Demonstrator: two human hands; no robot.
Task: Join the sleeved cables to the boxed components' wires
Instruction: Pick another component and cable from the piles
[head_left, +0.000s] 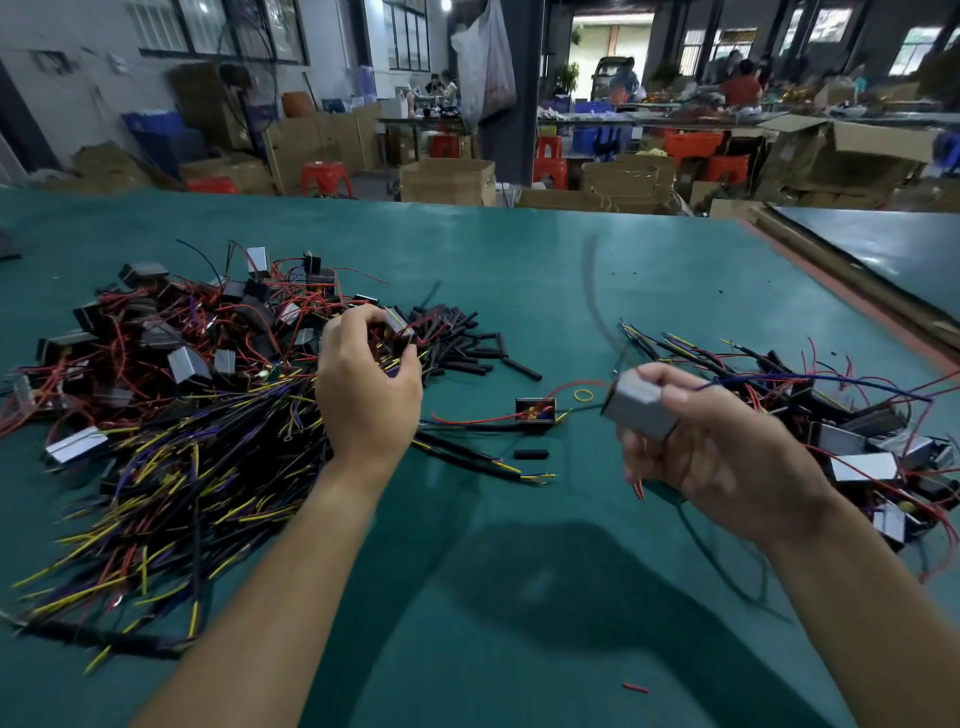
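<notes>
My right hand (722, 457) grips a grey boxed component (641, 408) with red and blue wires trailing from it; a blurred black cable swings off it toward the far side. My left hand (369, 387) curls its fingers round another boxed component (397, 327) at the edge of a big heap of boxed components with red wires (171, 338). In front of that heap lies a pile of black sleeved cables with yellow and purple ends (171, 499). One boxed component (536, 413) lies open side up between my hands.
Short black sleeve pieces (462, 343) lie beyond my left hand. A second heap of components joined to cables (852, 431) sits at the right. A yellow rubber band (583, 395) and a loose sleeve piece (531, 454) lie on the green table (519, 291). Cartons and people fill the background.
</notes>
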